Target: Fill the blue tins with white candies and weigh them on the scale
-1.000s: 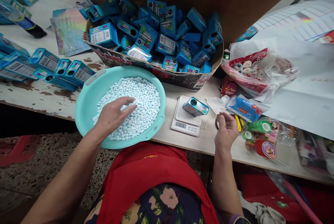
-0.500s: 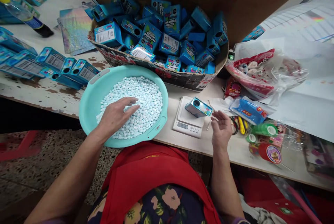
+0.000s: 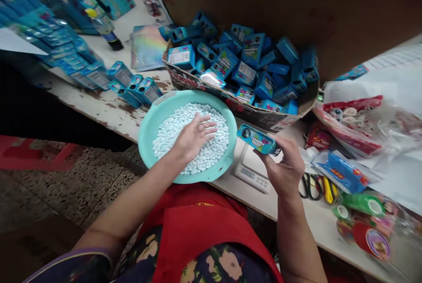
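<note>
My left hand is over the small pale-blue candies in a round turquoise basin. Its fingers are spread and the palm is turned partly up, with nothing seen in it. In my right hand is a blue candy tin lettered "Caramelo Macizo", gripped at its right end between thumb and fingers. The tin is tilted, its round dark opening toward the basin. Just below it, a white digital scale stands on the table, partly hidden by the tin and my hand; its display is blurred.
A cardboard box full of similar blue tins stands behind the basin. More tins stand in rows at left, near a yellow-capped bottle. At right lie scissors, a yellow cutter, green tape and plastic bags.
My right hand has taken hold of the tin and lifted it off the scale. My left hand has opened and turned over the candies. The camera view has shifted left.
</note>
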Action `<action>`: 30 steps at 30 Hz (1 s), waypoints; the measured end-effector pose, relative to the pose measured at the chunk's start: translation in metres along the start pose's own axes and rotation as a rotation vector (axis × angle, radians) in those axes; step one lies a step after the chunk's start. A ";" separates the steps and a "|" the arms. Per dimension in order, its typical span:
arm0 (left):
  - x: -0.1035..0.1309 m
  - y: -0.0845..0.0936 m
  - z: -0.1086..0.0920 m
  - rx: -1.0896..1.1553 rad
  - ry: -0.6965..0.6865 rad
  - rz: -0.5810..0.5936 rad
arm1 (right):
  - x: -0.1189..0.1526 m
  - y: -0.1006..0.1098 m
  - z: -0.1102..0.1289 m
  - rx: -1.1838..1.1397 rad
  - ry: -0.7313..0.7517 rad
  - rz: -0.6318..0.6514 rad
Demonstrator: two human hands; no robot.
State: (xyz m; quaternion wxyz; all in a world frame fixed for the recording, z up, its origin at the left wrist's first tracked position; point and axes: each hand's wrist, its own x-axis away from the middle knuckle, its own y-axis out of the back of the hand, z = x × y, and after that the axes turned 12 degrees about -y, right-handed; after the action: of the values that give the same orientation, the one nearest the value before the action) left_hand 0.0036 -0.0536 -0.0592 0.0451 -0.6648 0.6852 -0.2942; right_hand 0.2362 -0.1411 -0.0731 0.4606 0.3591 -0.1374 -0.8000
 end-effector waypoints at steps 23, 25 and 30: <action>0.007 0.012 -0.047 -0.794 -0.632 0.475 | -0.025 -0.070 0.054 -0.439 -0.211 0.177; 0.009 0.018 -0.056 -0.788 -0.659 0.395 | -0.024 -0.084 0.065 -0.528 -0.202 0.230; -0.011 0.096 -0.077 -0.689 -0.812 -0.216 | -0.031 -0.084 0.058 -0.596 -0.272 0.183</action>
State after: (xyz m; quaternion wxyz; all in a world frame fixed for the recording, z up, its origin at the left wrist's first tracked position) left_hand -0.1154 -0.0227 -0.0439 0.0550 -0.7679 0.5973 0.2249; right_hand 0.1511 -0.0765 -0.0646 0.5928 0.0849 0.0107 -0.8008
